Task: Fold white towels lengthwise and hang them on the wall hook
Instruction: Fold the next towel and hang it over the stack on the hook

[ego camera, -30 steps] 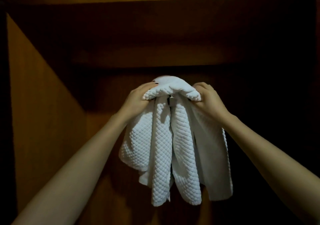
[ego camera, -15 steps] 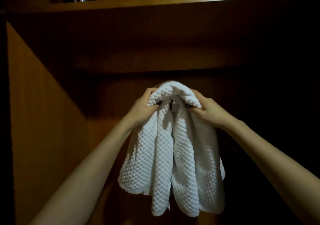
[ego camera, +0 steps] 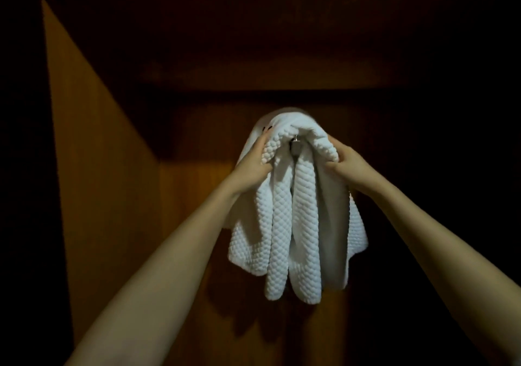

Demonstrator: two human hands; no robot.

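Observation:
A white waffle-textured towel (ego camera: 284,224) hangs in bunched folds against the back panel of a dark wooden closet. Its top is arched over a small metal wall hook (ego camera: 296,147), which shows in the gap under the fold. My left hand (ego camera: 253,165) grips the towel's upper left part, with fingers curled over the top edge. My right hand (ego camera: 345,166) clutches the upper right part. Both arms reach up and forward. The towel's lower ends dangle free in several lobes.
A wooden side panel (ego camera: 93,145) slants along the left. A dark horizontal rail or shelf underside (ego camera: 253,75) runs above the hook. The right side of the closet is in deep shadow.
The view has dropped, so the upper shelf has left the frame. Both hands have slid slightly lower and wider on the towel, and the top fold sits further over the hook.

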